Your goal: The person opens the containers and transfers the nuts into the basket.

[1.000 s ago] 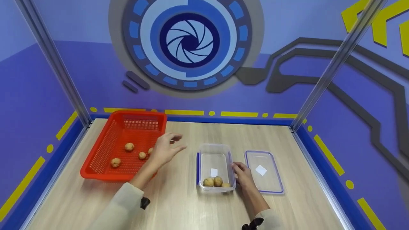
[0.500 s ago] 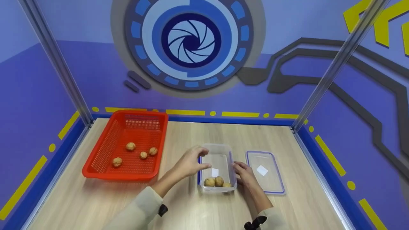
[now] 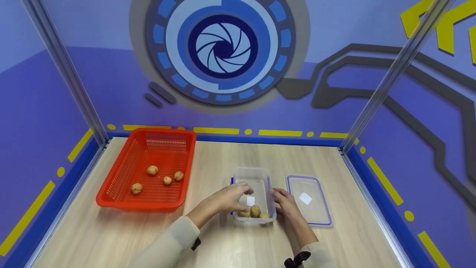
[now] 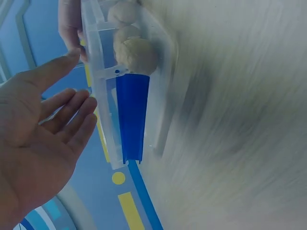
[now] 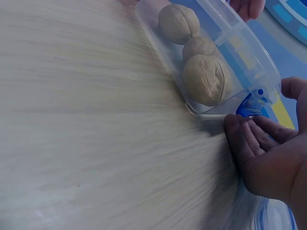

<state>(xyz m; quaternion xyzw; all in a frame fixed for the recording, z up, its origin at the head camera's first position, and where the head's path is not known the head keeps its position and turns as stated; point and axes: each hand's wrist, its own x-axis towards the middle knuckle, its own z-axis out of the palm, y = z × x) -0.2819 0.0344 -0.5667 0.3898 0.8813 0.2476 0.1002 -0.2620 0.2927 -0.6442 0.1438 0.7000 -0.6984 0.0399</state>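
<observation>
A clear plastic food container (image 3: 254,172) with blue side latches stands on the table, three walnuts (image 3: 255,211) grouped at its near end. Over its left side is my left hand (image 3: 232,197), thumb and fingers spread apart; the left wrist view shows nothing in the palm (image 4: 38,158). My right hand (image 3: 288,204) holds the container's right side. In the right wrist view its thumb (image 5: 291,87) is by the rim, and the curled fingers (image 5: 237,136) are at the blue latch (image 5: 249,105). A red plastic basket (image 3: 143,205) at the left holds several walnuts (image 3: 152,170).
The container's lid (image 3: 312,214), clear with a blue seal and a white label, lies flat right of the right hand. Printed panels (image 3: 219,123) wall in the wooden table (image 3: 208,160) at the back and sides, with metal posts (image 3: 70,74) at the corners.
My left hand has moved from the basket's right edge rightward and nearer, to over the container. The right hand stays at the container's side; the walnuts look unmoved.
</observation>
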